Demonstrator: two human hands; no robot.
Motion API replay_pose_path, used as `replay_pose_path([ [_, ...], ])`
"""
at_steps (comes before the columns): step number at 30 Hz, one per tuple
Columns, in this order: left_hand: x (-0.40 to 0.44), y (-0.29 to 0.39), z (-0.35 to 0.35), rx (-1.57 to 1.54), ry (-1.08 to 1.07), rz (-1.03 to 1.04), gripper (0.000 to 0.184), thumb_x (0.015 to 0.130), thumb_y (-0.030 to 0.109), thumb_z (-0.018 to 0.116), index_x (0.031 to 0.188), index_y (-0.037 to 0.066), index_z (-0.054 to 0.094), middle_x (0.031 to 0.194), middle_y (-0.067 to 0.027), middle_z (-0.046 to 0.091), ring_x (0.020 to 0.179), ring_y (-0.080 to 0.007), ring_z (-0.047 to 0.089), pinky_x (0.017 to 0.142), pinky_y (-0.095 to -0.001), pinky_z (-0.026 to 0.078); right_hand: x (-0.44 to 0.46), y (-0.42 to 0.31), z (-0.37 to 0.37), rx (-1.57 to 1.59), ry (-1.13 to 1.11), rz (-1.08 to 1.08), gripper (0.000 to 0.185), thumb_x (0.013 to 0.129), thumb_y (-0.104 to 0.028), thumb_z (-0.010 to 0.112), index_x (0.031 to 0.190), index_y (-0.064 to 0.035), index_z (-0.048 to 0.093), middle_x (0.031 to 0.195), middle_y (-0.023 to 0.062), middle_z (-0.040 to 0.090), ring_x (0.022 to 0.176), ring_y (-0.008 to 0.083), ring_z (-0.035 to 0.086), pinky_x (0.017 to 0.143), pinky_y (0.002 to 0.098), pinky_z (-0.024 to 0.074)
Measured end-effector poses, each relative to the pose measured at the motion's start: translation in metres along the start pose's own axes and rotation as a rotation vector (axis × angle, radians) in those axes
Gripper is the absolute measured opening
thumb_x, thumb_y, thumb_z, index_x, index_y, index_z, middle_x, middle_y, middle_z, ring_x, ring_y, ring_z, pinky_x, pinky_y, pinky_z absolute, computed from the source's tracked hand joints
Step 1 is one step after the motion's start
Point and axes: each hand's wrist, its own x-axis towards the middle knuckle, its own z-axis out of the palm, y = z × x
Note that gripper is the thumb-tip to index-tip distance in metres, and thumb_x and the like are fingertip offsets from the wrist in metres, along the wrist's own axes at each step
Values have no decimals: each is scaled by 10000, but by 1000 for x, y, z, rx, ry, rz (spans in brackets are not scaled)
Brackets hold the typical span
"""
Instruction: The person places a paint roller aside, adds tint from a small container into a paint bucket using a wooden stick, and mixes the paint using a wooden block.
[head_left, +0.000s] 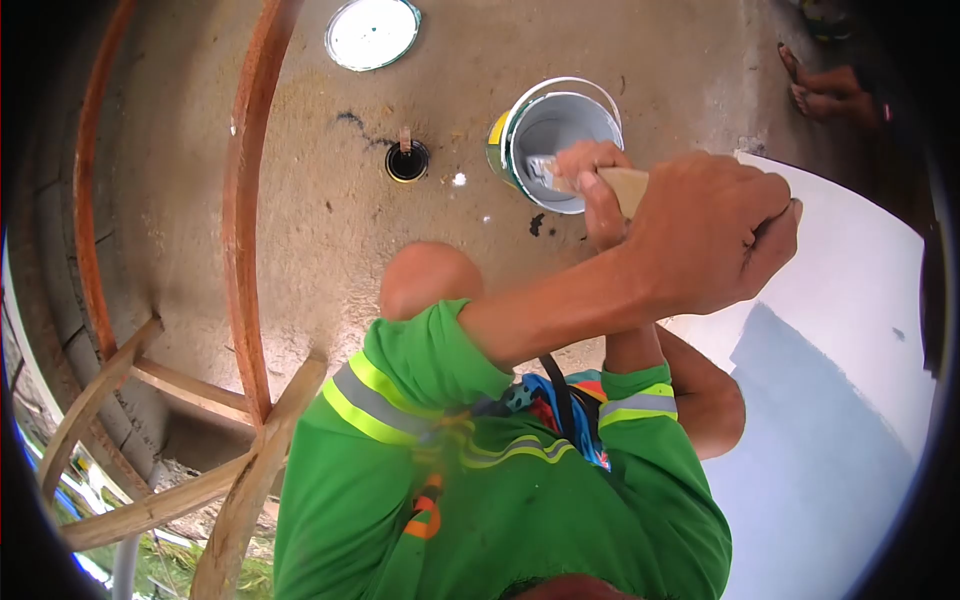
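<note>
My right hand [600, 190] is closed around a pale wooden stick [627, 188] at the mouth of a paint bucket [510, 150]. The stick's lower end, smeared with whitish paint, is inside the bucket, which has light grey paint within and a raised white handle. My left hand [715, 232] crosses over my right arm as a fist, closer to the camera. The stick's upper part runs in behind that fist, which looks closed on it, though the grip itself is hidden.
A small dark can [407, 163] with a piece of wood in it stands left of the bucket. Beyond lies a round white lid [373, 33]. Wooden framing [250, 200] rises at left. A white panel [850, 230], partly coated blue-grey, lies at right. Another person's feet [815, 85] show top right.
</note>
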Motion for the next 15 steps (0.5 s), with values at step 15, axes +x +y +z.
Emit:
replay_pose_path([
  [15,1,-3,6,-10,-150,-74,336,958,196,562,675,15,587,598,-186,579,584,-408,576,577,-518,434,-7,15,-16,116,102,-72,94,939,-43,514,848,-37,540,767,63,524,760,157,506,809,350,474],
])
